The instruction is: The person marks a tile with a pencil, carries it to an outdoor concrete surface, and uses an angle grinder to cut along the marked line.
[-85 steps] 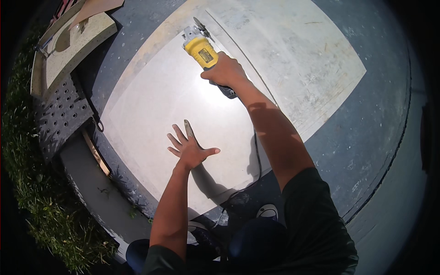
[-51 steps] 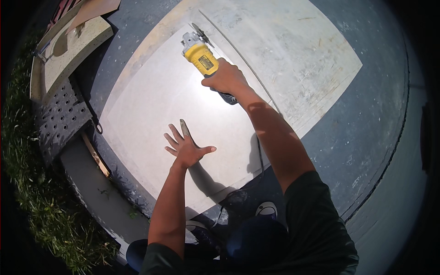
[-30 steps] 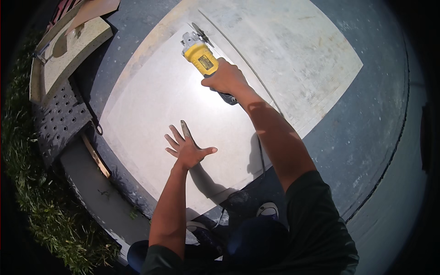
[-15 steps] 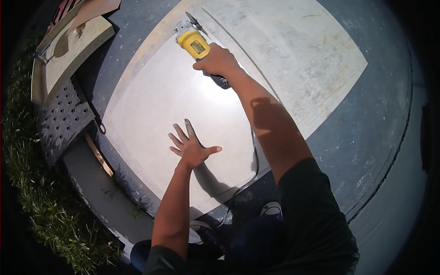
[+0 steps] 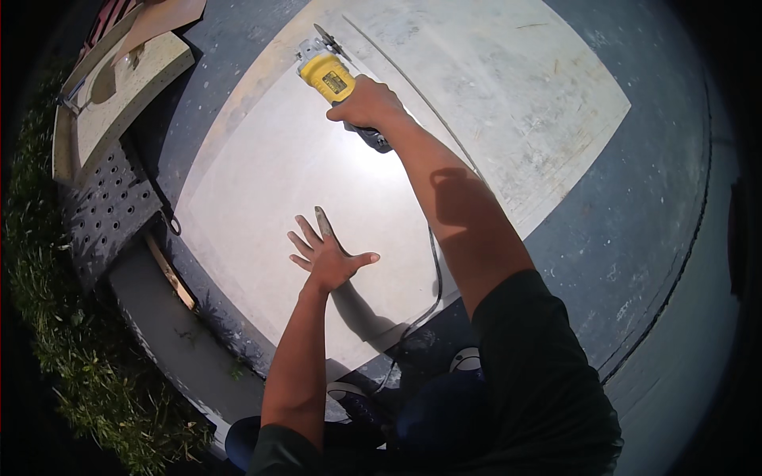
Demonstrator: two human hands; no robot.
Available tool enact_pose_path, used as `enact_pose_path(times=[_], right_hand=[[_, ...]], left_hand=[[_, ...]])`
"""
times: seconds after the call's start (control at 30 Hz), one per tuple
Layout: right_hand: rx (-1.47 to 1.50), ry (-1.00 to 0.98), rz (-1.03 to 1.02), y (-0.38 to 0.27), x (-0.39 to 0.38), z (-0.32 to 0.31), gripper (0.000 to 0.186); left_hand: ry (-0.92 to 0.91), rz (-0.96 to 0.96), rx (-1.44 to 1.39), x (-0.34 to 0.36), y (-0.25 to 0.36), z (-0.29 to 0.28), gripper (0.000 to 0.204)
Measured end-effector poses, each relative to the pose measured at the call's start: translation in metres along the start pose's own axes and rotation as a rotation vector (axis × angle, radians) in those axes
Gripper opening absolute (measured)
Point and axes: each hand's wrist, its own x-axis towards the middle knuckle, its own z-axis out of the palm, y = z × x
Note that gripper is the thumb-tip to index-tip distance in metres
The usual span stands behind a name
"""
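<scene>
My right hand [image 5: 371,103] is wrapped round the body of a yellow angle grinder [image 5: 329,75] with a silver head and dark rear end. Its thin cutting disc [image 5: 329,40] stands nearly edge-on at the far end, over a pale flat slab [image 5: 262,166]. Whether the disc touches the slab I cannot tell. Nearer to me, my left hand [image 5: 328,258] is spread over the same slab, palm down, fingers apart, holding nothing. A dark cord [image 5: 437,274] runs across the slab past my right forearm toward my feet.
A long thin strip [image 5: 413,86] lies along a second, greyer slab [image 5: 524,95] at the right. Left of the slabs are a curved stone piece [image 5: 147,83], a perforated dark plate [image 5: 111,198], a wooden strip [image 5: 169,270] and grass [image 5: 71,349]. My shoes [image 5: 464,359] are close to the near edge.
The whole view has shifted slightly, so hands, grinder and slabs all appear a little further left. Both hands keep the same pose, and the disc looks slightly turned.
</scene>
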Motion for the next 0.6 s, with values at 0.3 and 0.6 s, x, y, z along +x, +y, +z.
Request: enact_pose_path(times=[0.3, 0.6], right_hand=[[-0.002, -0.02, 0.029, 0.0, -0.006, -0.002, 0.075], [-0.022, -0.018, 0.023, 0.008, -0.022, -0.004, 0.074]], left_hand=[[0.004, 0.042, -0.014, 0.004, -0.012, 0.006, 0.161], [0.006, 0.002, 0.004, 0.0, -0.006, 0.003, 0.159]])
